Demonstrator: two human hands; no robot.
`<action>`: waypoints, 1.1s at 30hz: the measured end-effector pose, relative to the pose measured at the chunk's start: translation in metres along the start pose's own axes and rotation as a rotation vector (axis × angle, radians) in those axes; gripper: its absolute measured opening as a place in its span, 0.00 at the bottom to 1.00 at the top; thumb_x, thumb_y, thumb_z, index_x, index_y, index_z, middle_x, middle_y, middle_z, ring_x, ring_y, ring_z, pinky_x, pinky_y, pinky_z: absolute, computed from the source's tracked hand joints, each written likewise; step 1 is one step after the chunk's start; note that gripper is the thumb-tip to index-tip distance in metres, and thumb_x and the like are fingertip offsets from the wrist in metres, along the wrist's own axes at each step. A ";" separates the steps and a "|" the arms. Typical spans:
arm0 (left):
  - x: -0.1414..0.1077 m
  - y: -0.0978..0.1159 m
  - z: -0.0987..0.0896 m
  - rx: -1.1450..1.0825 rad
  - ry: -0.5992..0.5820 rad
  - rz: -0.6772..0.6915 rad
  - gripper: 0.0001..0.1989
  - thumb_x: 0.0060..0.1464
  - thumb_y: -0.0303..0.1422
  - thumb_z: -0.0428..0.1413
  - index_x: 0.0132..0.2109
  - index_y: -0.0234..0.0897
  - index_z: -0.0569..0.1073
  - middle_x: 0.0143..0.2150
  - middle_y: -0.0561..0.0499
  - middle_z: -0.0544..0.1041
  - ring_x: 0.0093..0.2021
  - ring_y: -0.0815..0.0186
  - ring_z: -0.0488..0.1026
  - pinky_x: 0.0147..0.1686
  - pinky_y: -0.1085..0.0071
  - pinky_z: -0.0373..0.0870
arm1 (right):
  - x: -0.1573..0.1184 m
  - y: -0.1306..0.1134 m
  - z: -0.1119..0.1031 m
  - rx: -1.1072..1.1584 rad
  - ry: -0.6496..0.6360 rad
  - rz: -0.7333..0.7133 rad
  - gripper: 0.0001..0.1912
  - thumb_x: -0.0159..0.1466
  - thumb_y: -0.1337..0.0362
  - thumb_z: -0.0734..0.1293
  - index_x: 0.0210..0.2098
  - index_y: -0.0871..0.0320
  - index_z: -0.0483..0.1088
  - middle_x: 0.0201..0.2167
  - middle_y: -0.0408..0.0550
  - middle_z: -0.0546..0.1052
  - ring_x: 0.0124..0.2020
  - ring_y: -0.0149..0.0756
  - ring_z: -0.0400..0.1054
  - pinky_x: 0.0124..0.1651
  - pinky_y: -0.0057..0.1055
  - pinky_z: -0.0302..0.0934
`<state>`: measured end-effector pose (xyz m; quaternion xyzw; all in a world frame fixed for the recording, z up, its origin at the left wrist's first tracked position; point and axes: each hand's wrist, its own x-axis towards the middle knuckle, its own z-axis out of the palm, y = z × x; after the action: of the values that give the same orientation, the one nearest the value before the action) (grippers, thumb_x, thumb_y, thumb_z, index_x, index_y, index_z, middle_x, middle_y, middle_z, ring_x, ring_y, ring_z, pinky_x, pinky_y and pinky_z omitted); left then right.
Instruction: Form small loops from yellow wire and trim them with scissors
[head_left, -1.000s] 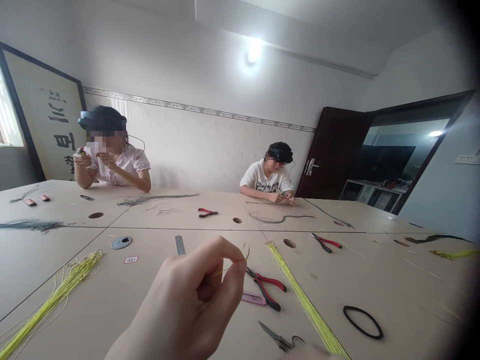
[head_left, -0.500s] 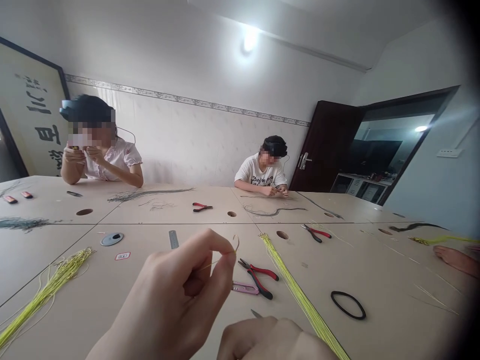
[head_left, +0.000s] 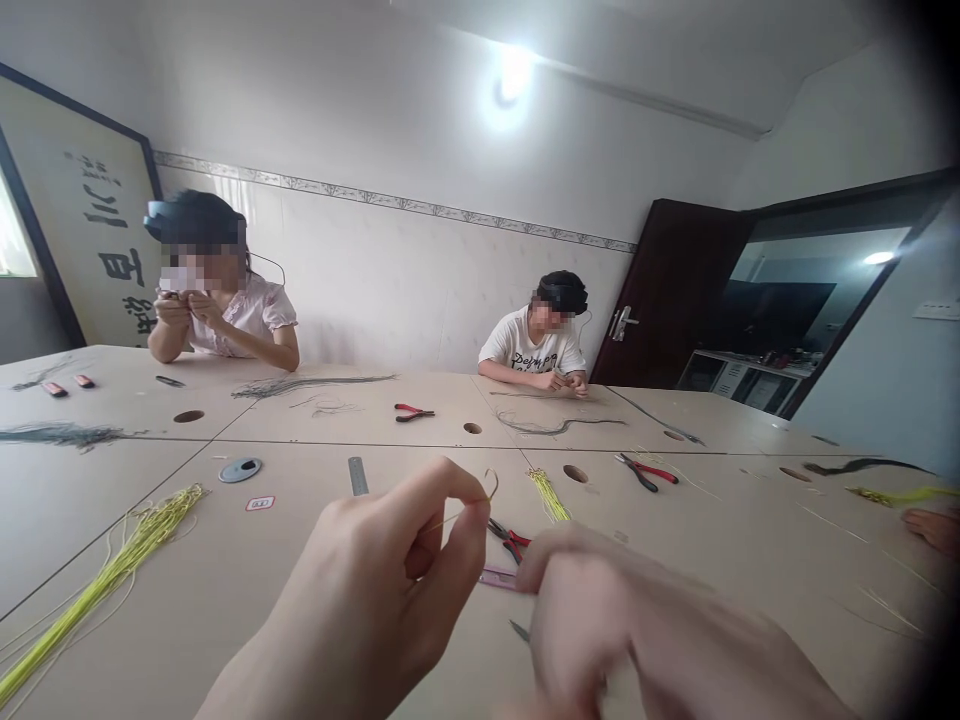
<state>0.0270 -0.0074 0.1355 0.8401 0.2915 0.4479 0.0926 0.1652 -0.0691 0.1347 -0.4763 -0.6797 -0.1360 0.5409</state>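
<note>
Between thumb and forefinger, my left hand (head_left: 375, 590) pinches a small bronze-coloured fish hook (head_left: 492, 482), its bend sticking up above the fingertips. A thin yellow line (head_left: 448, 521) runs from the pinch back into the palm. My right hand (head_left: 600, 600) is raised to the right of it, fingers curled and smeared by motion; whether it holds anything is hidden. Behind the hands lie red-and-black pliers (head_left: 511, 540) and a pink-handled tool (head_left: 498, 578), both partly covered. A pointed grey metal tip (head_left: 519, 631) shows beside my right hand.
Yellow line bundles lie at left (head_left: 112, 575) and centre (head_left: 547, 495). A steel ruler (head_left: 358, 476), a grey round cover (head_left: 240, 469) and more pliers (head_left: 646, 472) are on the table (head_left: 285, 580). Two people sit opposite; another person's hand (head_left: 930, 525) is at right.
My right hand has risen and moved right, now covering part of the pliers and the yellow bundle. My left hand keeps its pinch on the hook. The view has shifted slightly.
</note>
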 end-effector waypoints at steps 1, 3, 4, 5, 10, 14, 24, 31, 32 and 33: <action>0.000 0.001 0.000 -0.014 -0.002 -0.001 0.08 0.58 0.28 0.46 0.31 0.41 0.65 0.17 0.63 0.48 0.16 0.73 0.47 0.14 0.81 0.47 | 0.005 -0.003 -0.003 0.003 0.008 0.014 0.16 0.61 0.56 0.66 0.19 0.52 0.63 0.11 0.35 0.66 0.10 0.26 0.60 0.13 0.22 0.60; 0.001 0.002 -0.001 -0.048 -0.015 -0.019 0.09 0.58 0.28 0.45 0.31 0.41 0.66 0.17 0.62 0.49 0.16 0.73 0.47 0.14 0.80 0.47 | 0.012 -0.005 -0.006 -0.013 -0.006 0.064 0.08 0.61 0.59 0.65 0.26 0.52 0.65 0.17 0.36 0.70 0.15 0.27 0.66 0.15 0.20 0.62; 0.002 0.003 -0.001 -0.065 -0.020 -0.034 0.09 0.58 0.28 0.45 0.31 0.41 0.66 0.18 0.62 0.50 0.17 0.73 0.48 0.14 0.80 0.48 | 0.013 -0.005 -0.006 -0.024 -0.021 0.090 0.05 0.62 0.60 0.64 0.31 0.52 0.66 0.20 0.37 0.72 0.17 0.28 0.68 0.15 0.19 0.63; 0.001 0.003 -0.002 -0.082 -0.022 -0.046 0.09 0.59 0.29 0.45 0.32 0.41 0.67 0.18 0.62 0.51 0.17 0.73 0.48 0.14 0.80 0.48 | 0.014 -0.004 -0.006 -0.036 -0.036 0.111 0.04 0.62 0.60 0.64 0.35 0.52 0.66 0.22 0.39 0.73 0.20 0.28 0.70 0.16 0.19 0.63; 0.000 0.002 -0.002 -0.122 -0.069 -0.085 0.12 0.60 0.31 0.42 0.32 0.40 0.67 0.18 0.61 0.54 0.17 0.72 0.49 0.15 0.78 0.49 | 0.013 0.002 -0.001 -0.040 -0.085 0.082 0.05 0.64 0.60 0.61 0.37 0.53 0.66 0.27 0.42 0.73 0.25 0.30 0.70 0.21 0.22 0.67; 0.000 0.000 -0.003 -0.148 -0.111 -0.100 0.11 0.61 0.32 0.42 0.33 0.40 0.66 0.18 0.61 0.54 0.18 0.72 0.50 0.16 0.78 0.50 | 0.015 0.000 0.000 0.017 -0.132 0.079 0.05 0.65 0.62 0.60 0.36 0.53 0.67 0.27 0.42 0.74 0.26 0.30 0.70 0.26 0.23 0.67; 0.003 0.002 -0.006 -0.184 -0.156 -0.089 0.10 0.61 0.31 0.41 0.33 0.40 0.65 0.18 0.62 0.51 0.17 0.72 0.48 0.16 0.77 0.47 | 0.017 0.004 0.001 0.036 -0.115 0.018 0.06 0.65 0.66 0.60 0.33 0.54 0.67 0.25 0.38 0.72 0.24 0.25 0.68 0.26 0.19 0.62; 0.002 0.005 -0.007 -0.291 -0.140 -0.161 0.11 0.61 0.34 0.43 0.31 0.40 0.65 0.19 0.60 0.53 0.19 0.72 0.49 0.16 0.77 0.47 | 0.016 0.005 0.001 -0.073 -0.091 -0.146 0.05 0.67 0.68 0.59 0.35 0.54 0.64 0.24 0.36 0.70 0.22 0.23 0.66 0.25 0.19 0.60; 0.002 0.005 -0.008 -0.314 -0.135 -0.167 0.11 0.61 0.34 0.43 0.31 0.40 0.65 0.19 0.60 0.53 0.19 0.72 0.49 0.16 0.77 0.47 | 0.016 0.005 0.001 -0.083 -0.084 -0.159 0.05 0.67 0.67 0.58 0.35 0.54 0.63 0.23 0.36 0.70 0.22 0.23 0.66 0.25 0.19 0.60; 0.003 0.006 -0.008 -0.334 -0.128 -0.172 0.11 0.60 0.34 0.44 0.30 0.40 0.64 0.19 0.60 0.53 0.19 0.72 0.49 0.16 0.77 0.47 | 0.017 0.005 0.002 -0.089 -0.074 -0.169 0.05 0.67 0.67 0.58 0.35 0.53 0.63 0.23 0.36 0.70 0.21 0.23 0.66 0.25 0.18 0.59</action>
<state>0.0238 -0.0115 0.1447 0.8119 0.2776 0.4259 0.2870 0.1686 -0.0570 0.1467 -0.4456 -0.7302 -0.1932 0.4804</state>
